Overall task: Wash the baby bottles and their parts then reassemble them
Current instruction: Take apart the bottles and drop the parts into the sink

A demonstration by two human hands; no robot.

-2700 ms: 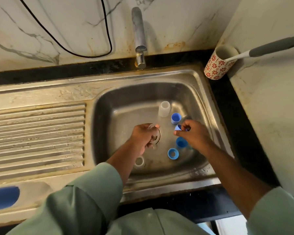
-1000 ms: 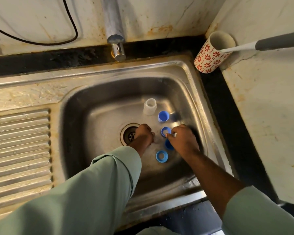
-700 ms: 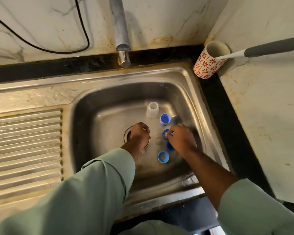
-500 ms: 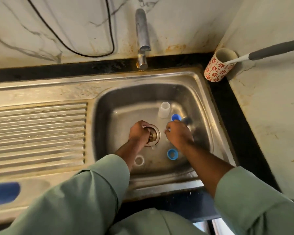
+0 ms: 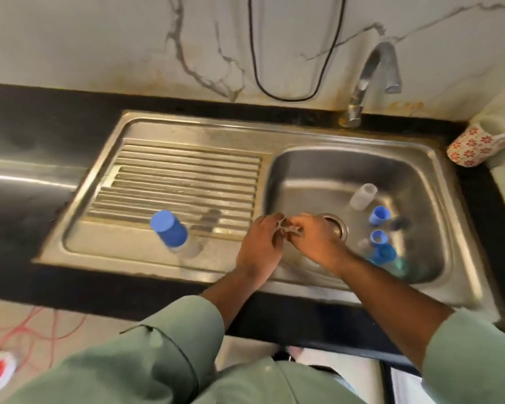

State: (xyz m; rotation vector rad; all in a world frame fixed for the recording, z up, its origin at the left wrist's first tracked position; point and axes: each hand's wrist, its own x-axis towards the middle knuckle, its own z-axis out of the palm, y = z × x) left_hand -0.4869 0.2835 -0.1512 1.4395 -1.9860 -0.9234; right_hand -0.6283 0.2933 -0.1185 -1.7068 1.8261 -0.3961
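The steel sink [image 5: 438,182] sat in a black counter under marbled wall. One capped bottle [image 5: 172,233] already stood on the drainboard [image 5: 187,176]. A clear bottle body [image 5: 363,196] and blue caps [image 5: 379,215] waited in the basin, so plenty seemed left. The left hand [image 5: 260,243] and right hand [image 5: 318,243] together pinched a small clear part [image 5: 289,227], blurred.

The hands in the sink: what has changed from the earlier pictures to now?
Both hands have risen off the sink floor and met over the basin's left edge. The left hand and right hand now pinch one small pale part between them; what it is cannot be told. The clear bottle and blue caps stay on the basin floor.
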